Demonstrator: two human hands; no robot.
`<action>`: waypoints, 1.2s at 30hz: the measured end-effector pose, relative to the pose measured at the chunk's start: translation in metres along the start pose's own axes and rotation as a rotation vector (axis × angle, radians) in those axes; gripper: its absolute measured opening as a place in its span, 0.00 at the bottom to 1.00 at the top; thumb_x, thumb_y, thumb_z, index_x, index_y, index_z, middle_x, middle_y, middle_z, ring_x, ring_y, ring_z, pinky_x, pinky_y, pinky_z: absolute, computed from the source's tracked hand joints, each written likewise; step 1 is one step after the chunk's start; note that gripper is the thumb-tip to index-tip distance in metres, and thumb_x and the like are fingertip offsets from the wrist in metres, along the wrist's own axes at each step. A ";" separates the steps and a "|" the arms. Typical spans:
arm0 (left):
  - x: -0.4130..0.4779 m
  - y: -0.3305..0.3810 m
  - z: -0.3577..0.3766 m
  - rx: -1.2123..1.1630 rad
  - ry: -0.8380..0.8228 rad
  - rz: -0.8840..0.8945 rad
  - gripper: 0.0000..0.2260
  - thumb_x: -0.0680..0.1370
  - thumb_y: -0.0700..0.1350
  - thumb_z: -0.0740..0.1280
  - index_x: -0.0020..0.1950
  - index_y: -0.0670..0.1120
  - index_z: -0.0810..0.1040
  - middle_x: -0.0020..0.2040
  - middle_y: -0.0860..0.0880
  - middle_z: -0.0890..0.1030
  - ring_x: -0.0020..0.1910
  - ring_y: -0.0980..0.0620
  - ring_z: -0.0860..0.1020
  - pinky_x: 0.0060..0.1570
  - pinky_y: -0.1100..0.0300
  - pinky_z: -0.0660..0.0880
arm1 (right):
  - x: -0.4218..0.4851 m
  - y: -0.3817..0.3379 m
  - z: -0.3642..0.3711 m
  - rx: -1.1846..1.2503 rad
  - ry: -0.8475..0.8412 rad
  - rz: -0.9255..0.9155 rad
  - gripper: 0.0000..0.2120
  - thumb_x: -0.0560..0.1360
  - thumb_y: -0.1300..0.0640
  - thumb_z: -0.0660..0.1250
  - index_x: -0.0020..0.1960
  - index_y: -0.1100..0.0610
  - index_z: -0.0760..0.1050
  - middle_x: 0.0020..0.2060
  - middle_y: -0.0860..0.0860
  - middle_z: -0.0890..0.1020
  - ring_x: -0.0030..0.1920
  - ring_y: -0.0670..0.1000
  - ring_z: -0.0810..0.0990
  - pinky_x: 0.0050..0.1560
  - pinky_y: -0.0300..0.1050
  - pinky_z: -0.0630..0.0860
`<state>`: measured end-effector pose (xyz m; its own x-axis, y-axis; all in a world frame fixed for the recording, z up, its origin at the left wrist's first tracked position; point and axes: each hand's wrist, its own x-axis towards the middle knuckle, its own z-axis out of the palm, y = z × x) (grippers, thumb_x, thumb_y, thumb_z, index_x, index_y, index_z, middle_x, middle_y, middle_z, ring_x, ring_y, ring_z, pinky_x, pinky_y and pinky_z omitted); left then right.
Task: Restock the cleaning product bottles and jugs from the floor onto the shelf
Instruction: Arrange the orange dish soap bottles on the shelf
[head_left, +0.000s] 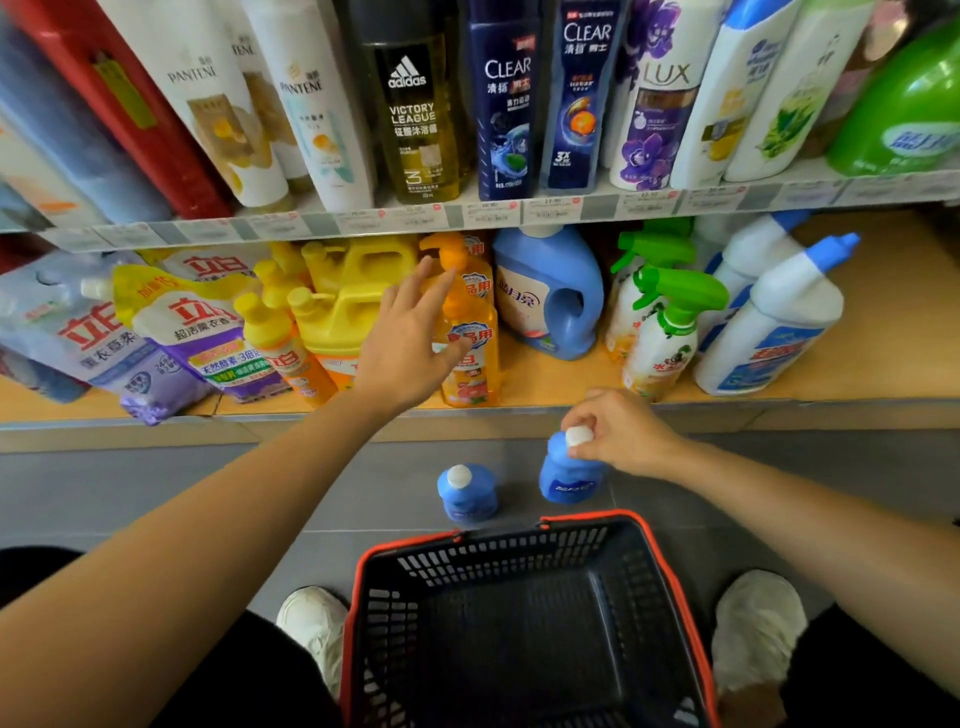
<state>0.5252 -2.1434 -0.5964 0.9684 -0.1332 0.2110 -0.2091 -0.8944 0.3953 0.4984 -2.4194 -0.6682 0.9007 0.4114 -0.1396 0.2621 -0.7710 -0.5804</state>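
Two small blue bottles with white caps stand on the grey floor in front of the low shelf. My right hand (618, 428) pinches the right blue bottle (566, 480) at its white cap. The left blue bottle (466, 493) stands free beside it. My left hand (413, 338) reaches out with fingers spread in front of an orange pump bottle (470, 322) on the bottom shelf (857, 353); whether it touches the bottle I cannot tell. A large blue jug (550, 291) stands on the shelf to the right of the orange bottle.
A black basket with a red rim (524, 623) sits between my shoes. On the bottom shelf stand yellow jugs (348, 296), refill pouches (192, 332), green spray bottles (670, 322) and white bottles with blue caps (774, 322). Shampoo bottles fill the upper shelf (498, 213).
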 end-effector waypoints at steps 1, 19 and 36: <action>0.004 -0.001 0.002 0.019 -0.043 -0.008 0.34 0.78 0.53 0.71 0.81 0.54 0.60 0.82 0.49 0.58 0.78 0.44 0.61 0.69 0.47 0.70 | 0.000 0.005 0.009 0.014 -0.003 0.029 0.11 0.66 0.59 0.79 0.47 0.55 0.85 0.40 0.46 0.78 0.42 0.48 0.77 0.44 0.43 0.70; 0.002 0.006 -0.016 -0.241 -0.103 -0.039 0.14 0.77 0.46 0.74 0.61 0.45 0.77 0.62 0.44 0.80 0.59 0.45 0.78 0.54 0.51 0.79 | 0.018 0.037 0.055 0.100 -0.097 0.290 0.28 0.69 0.59 0.78 0.68 0.54 0.77 0.56 0.55 0.80 0.50 0.53 0.80 0.53 0.43 0.74; -0.033 0.055 -0.080 -0.832 -0.081 0.039 0.11 0.77 0.49 0.71 0.57 0.50 0.77 0.49 0.54 0.81 0.48 0.59 0.79 0.44 0.64 0.77 | -0.002 -0.088 -0.051 0.527 0.224 -0.277 0.44 0.65 0.50 0.82 0.75 0.42 0.64 0.64 0.39 0.77 0.65 0.39 0.76 0.64 0.37 0.74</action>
<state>0.4709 -2.1538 -0.5104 0.9586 -0.2159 0.1857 -0.2438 -0.2855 0.9268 0.4908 -2.3775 -0.5761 0.8895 0.4057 0.2101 0.3413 -0.2843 -0.8959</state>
